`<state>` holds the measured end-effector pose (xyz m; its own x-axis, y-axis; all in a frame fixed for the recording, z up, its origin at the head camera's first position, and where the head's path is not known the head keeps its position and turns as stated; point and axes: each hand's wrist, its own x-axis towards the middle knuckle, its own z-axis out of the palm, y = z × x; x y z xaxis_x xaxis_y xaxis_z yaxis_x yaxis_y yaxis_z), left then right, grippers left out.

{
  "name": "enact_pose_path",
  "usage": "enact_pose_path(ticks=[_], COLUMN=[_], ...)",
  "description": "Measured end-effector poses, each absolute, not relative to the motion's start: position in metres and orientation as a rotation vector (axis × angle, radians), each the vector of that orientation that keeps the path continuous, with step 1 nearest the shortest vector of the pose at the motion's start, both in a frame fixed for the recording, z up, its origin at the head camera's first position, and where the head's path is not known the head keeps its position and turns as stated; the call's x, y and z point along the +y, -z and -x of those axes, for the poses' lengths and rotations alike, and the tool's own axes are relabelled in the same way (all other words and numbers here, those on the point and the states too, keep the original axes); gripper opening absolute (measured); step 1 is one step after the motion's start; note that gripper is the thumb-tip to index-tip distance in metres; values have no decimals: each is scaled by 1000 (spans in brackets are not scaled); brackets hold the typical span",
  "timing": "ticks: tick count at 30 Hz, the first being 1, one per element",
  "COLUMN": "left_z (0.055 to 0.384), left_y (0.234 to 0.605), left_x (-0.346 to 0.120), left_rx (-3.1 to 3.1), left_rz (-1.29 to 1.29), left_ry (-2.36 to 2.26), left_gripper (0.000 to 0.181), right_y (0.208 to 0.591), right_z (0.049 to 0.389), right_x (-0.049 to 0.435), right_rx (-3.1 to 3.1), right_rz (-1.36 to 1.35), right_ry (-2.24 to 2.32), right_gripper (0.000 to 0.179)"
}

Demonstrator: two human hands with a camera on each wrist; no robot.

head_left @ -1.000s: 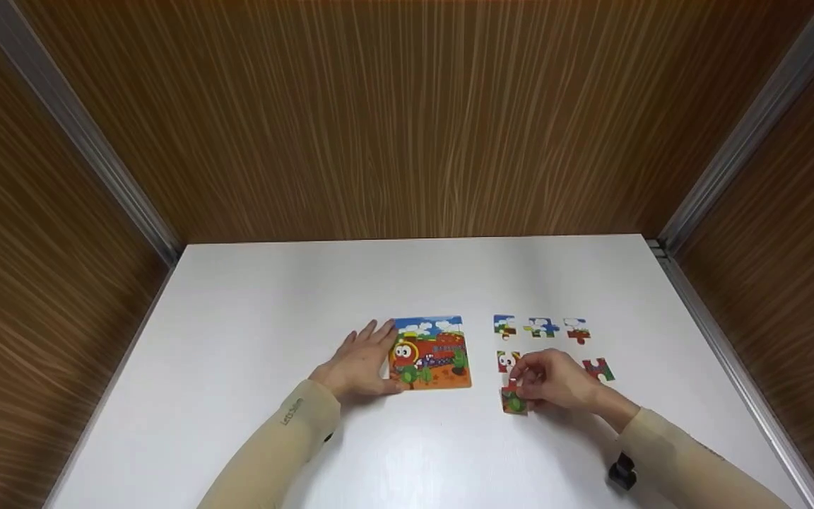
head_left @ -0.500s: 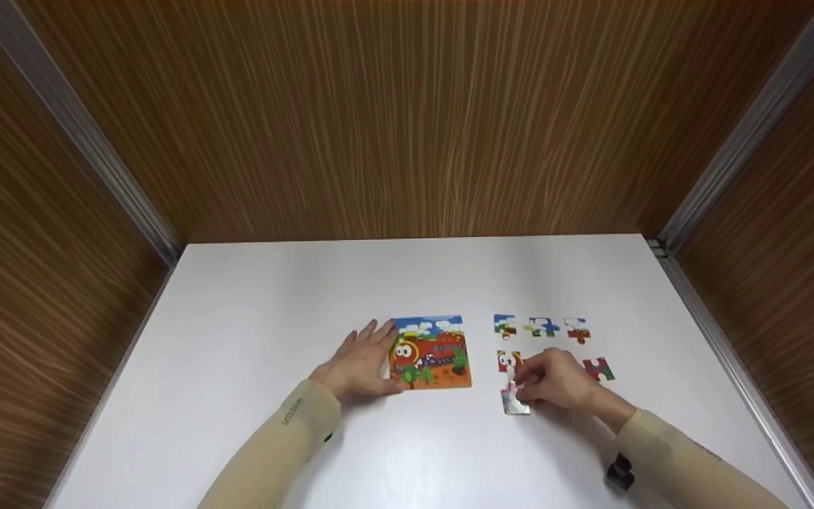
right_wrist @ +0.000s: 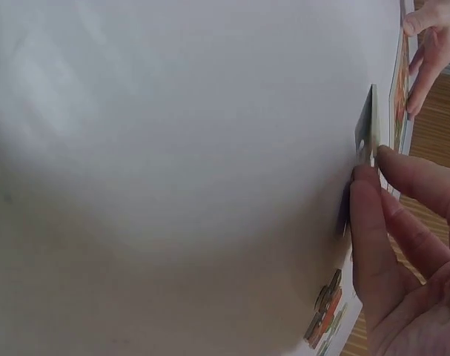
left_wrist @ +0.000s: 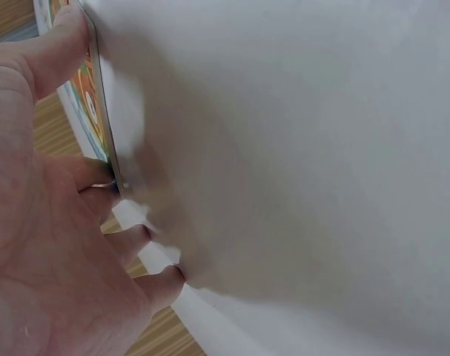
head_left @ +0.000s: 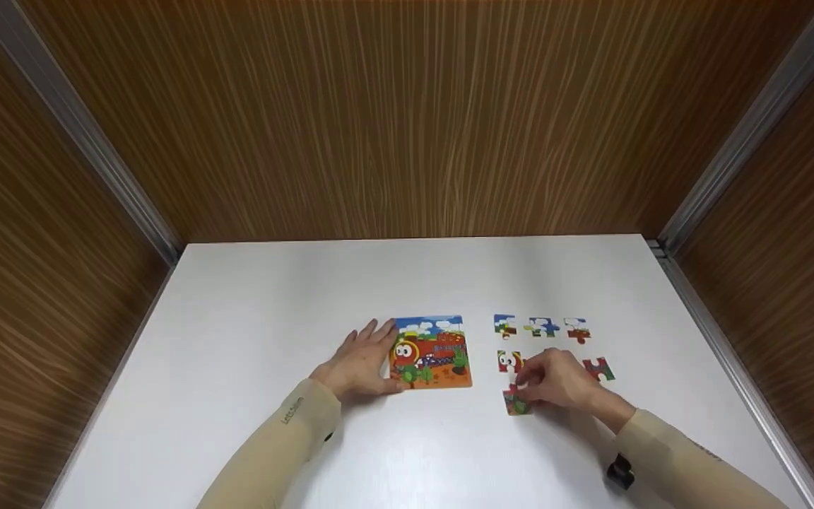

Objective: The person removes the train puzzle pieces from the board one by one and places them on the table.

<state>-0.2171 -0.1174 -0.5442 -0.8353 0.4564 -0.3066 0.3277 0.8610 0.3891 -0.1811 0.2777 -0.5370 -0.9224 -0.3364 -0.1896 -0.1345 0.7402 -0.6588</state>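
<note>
My left hand [head_left: 357, 364] lies spread on the table along the left side of a square train picture puzzle [head_left: 439, 364]. Its thumb and index finger touch the puzzle's edge [left_wrist: 106, 119]. To the right, my right hand [head_left: 555, 382] pinches a jigsaw piece [head_left: 516, 405] between thumb and fingertips. Seen from the right wrist, that piece [right_wrist: 367, 126] is tipped up from the table, partly covered by the fingers. Just above it sits a piece with the train's eyes [head_left: 508, 360], close to the fingertips.
Three loose pieces, a corner piece [head_left: 504, 325], a cloud piece [head_left: 542, 326] and a red-and-white piece [head_left: 577, 329], form a row behind the right hand. Another piece [head_left: 598, 369] lies right of that hand. Brown wood-grain panels [head_left: 407, 120] enclose the white table [head_left: 273, 297].
The pinched piece has tilted: its face caught a bright glare half a second ago and now shows its picture again, slightly further right. The left hand has stayed still.
</note>
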Motion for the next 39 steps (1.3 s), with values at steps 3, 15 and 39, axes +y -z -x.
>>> enact_pose_path(ticks=[3, 15, 39], left_z=[218, 216, 217], left_y=[545, 544, 544], left_x=[-117, -115, -115], left_rx=[2646, 2638, 2636], left_rz=[-594, -540, -551], left_ry=[-443, -454, -479], left_gripper=[113, 114, 115], right_y=[537, 534, 513], right_z=[180, 179, 202], right_x=[275, 272, 216], right_rx=[2663, 2735, 2688], right_rz=[344, 355, 617], right_ry=[934, 922, 1078], right_gripper=[13, 8, 6])
